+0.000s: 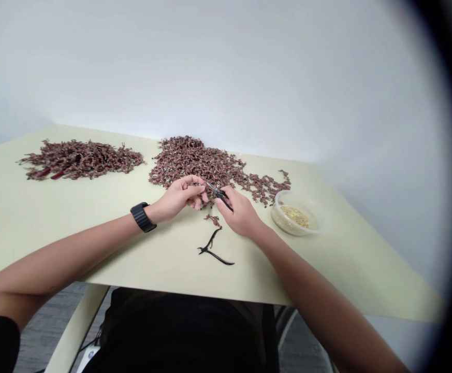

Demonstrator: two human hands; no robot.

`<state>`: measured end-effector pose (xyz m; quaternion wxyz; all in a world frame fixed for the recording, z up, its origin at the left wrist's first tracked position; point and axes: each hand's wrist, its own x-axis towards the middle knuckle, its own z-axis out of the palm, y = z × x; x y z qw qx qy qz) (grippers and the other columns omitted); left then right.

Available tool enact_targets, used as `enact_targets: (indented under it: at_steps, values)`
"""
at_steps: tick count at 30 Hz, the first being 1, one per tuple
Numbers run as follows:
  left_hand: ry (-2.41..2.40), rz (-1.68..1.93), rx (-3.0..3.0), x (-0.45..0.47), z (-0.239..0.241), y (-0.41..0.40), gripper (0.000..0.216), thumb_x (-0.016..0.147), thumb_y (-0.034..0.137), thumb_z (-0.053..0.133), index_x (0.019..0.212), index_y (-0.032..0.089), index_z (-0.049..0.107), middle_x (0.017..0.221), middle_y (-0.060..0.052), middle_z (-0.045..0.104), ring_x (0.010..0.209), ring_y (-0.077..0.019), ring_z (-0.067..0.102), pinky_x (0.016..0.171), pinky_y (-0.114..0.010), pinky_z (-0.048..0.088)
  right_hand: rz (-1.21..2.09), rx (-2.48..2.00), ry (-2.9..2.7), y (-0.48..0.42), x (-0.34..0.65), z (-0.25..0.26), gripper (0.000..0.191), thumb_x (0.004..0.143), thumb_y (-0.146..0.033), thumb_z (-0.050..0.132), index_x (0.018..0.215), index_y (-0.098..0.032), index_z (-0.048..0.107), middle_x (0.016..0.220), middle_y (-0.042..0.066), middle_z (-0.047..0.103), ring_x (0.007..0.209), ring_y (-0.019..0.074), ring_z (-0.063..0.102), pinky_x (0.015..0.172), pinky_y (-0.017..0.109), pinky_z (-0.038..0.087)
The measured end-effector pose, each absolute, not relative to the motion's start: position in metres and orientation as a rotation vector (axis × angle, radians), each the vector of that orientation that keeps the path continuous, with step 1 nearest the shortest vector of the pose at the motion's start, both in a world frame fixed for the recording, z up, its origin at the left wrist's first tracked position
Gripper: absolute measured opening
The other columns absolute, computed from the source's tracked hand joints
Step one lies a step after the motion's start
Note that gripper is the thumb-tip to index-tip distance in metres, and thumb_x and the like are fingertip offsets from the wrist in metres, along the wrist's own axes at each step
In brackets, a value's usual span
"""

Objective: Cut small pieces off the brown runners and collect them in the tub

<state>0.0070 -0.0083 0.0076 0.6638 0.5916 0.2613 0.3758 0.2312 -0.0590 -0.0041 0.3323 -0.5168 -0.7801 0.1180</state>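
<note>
While the right hand (241, 212) is clamped on the black handles of a pair of pliers (224, 200), the pliers' metal tip meets the fingertips of the left hand (179, 198), around the middle of the surface (151, 259). The left thumb and fingers are curled close together; whether they pinch a small piece I cannot tell. Just below the hands lies a small brown piece (214, 221), and beyond it, toward the near edge, black nippers (206, 250) with spread handles. Behind the hands a large brown heap (190, 160) reaches the far edge, trailing rightward to a clear bowl (283, 224) of yellowish bits (296, 215) near the right edge. Toward the far left corner sits another brown heap (82, 155). Below the near edge, a white object (88, 357) carries a dark mark too small to read.
</note>
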Motion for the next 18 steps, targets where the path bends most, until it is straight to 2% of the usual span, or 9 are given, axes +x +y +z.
enact_targets:
  at_steps: [12,15,18]
  values:
    - [0.552,0.869,1.26,0.009,0.009,-0.01,0.03,0.09,0.034,0.073,0.107,0.015,0.056,0.089,-0.009,0.074,0.063,-0.0098,0.065,0.06,-0.021,0.05,0.416,-1.336,-2.022,-0.06,0.229,-0.003,0.025,0.101,-0.045,0.044,0.101,-0.022,0.055,0.084,0.003,0.06,0.075,0.0199,0.053,0.071,0.032,0.039]
    - [0.565,0.926,1.394,0.011,0.006,-0.014,0.031,0.092,0.035,0.071,0.109,0.018,0.051,0.088,-0.007,0.074,0.064,-0.0115,0.065,0.061,-0.023,0.05,0.698,-1.266,-1.897,-0.063,0.222,-0.002,0.028,0.1,-0.048,0.045,0.101,-0.023,0.056,0.086,0.002,0.059,0.076,0.0184,0.053,0.07,0.031,0.041]
    - [0.62,1.001,1.609,0.009,0.003,-0.016,0.031,0.094,0.035,0.067,0.113,0.02,0.047,0.082,-0.004,0.072,0.062,-0.0126,0.064,0.063,-0.025,0.05,1.18,-1.209,-1.623,-0.065,0.214,0.001,0.032,0.099,-0.053,0.045,0.096,-0.023,0.056,0.076,-0.001,0.047,0.061,0.0129,0.04,0.054,0.025,0.035]
